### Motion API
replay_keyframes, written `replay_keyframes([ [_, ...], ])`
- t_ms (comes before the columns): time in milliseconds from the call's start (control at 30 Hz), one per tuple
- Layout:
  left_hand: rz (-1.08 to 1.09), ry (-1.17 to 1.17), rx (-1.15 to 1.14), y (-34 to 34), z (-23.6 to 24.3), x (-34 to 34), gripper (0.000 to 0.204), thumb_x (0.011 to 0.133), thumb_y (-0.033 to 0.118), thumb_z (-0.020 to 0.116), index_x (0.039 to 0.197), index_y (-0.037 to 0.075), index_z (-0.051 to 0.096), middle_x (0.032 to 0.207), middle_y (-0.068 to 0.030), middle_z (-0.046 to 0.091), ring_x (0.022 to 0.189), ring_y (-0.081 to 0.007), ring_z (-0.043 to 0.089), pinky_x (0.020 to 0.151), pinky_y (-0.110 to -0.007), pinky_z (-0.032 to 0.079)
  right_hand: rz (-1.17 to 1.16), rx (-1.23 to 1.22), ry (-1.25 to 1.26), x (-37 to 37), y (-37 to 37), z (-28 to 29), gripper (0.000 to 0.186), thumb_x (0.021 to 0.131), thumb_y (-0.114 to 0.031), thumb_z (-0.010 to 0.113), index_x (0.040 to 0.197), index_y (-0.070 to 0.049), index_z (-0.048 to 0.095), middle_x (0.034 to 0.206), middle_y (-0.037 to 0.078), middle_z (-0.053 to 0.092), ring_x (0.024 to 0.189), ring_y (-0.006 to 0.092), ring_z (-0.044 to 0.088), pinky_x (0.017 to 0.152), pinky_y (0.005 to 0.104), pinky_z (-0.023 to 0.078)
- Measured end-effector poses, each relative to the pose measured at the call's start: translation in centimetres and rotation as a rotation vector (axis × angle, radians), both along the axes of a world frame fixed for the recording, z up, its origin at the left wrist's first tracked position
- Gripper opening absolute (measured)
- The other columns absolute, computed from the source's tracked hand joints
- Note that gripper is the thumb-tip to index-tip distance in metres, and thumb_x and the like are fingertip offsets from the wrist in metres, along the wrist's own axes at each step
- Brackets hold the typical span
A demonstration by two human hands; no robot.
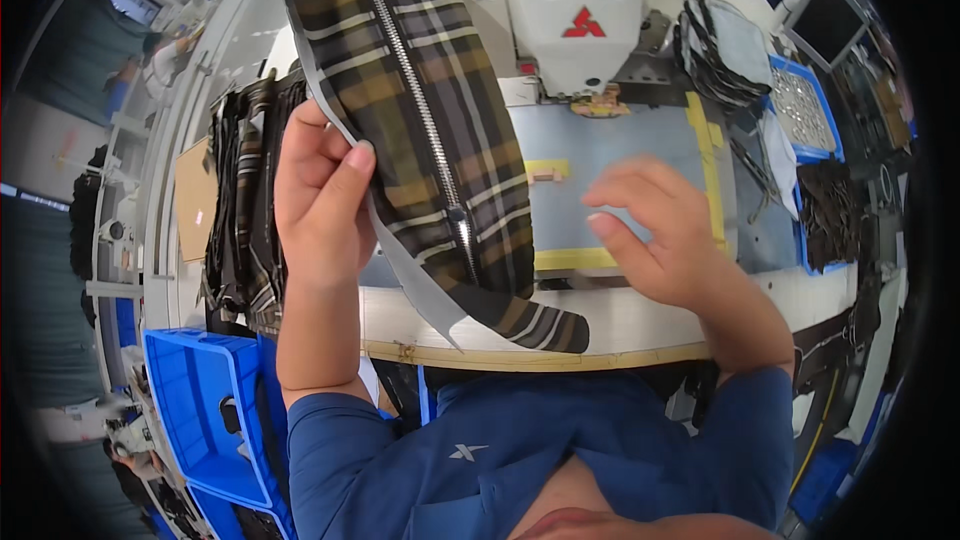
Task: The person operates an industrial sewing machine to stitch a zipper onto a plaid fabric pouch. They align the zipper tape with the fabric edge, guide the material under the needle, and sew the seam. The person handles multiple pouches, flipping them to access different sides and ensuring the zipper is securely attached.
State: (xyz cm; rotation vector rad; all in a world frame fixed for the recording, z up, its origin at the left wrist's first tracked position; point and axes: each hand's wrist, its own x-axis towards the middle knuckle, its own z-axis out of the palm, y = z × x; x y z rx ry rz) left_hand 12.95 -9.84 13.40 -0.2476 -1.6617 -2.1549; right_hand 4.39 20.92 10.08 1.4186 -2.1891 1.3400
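Left hand [325,180]: thumb and fingers closed in a pinch on the left edge of a plaid fabric piece [475,120], about midway along it. The piece lay directly right of that hand, raised in front of the desk [620,320]. Its long axis, marked by a metal zipper [412,90], ran from ahead of the left hand back toward the wearer, slanting rightward; the near end curled below and left of the right hand.

Right hand [655,225]: thumb and fingers parted, nothing held, clear of the piece's right edge. Left hand nearer, in contact. Beyond the right hand: a blue-grey sheet [620,150] and sewing machine [580,15]. Left of the left hand: stacked plaid pieces [242,190].
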Motion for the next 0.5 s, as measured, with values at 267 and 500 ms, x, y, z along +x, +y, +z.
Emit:
replay_keyframes([
  [267, -0.218, 0.019, -0.372, 7.3, -2.0, 0.8, 0.038, 0.11, 0.0, 0.053, 0.147, -0.005, 0.047, 0.125, -0.0131, 0.068, 0.105, -0.0131, 0.065, 0.094, -0.027, 0.052, 0.063, 0.047, -0.42, 3.7, -1.6, 1.6, 0.059, 0.097, -0.029, 0.078, 0.141, 0.003, 0.055, 0.119, 0.023, 0.071, 0.099, 0.0402, 0.074, 0.085, 0.0479, 0.058],
  [500, 0.116, -0.127, -0.177, 6.3, -6.2, -2.9, 0.048, 0.095, 0.013, 0.074, 0.137, -0.004, 0.058, 0.132, -0.0107, 0.061, 0.119, -0.019, 0.058, 0.1, -0.038, 0.049, 0.172, -0.193, -1.023, 2.9, 0.8, -1.1, 0.046, 0.102, 0.004, 0.058, 0.148, 0.002, 0.051, 0.134, 0.011, 0.069, 0.121, 0.0152, 0.066, 0.103, 0.0364, 0.053],
])
